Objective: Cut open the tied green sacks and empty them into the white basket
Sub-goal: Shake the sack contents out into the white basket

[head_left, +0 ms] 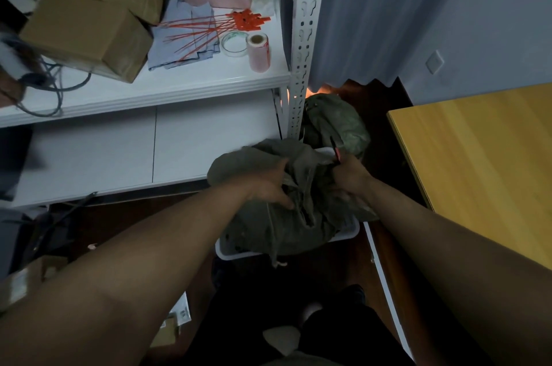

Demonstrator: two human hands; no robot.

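Crumpled olive-green cloth sack sits in white plastic basket; left hand and right hand, holding red-handled cutter, grip its fabric; second green sack waits behind the basket's far edge, seemingly unopened

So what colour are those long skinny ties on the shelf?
Red-orange; the ties show plainly in the head view.
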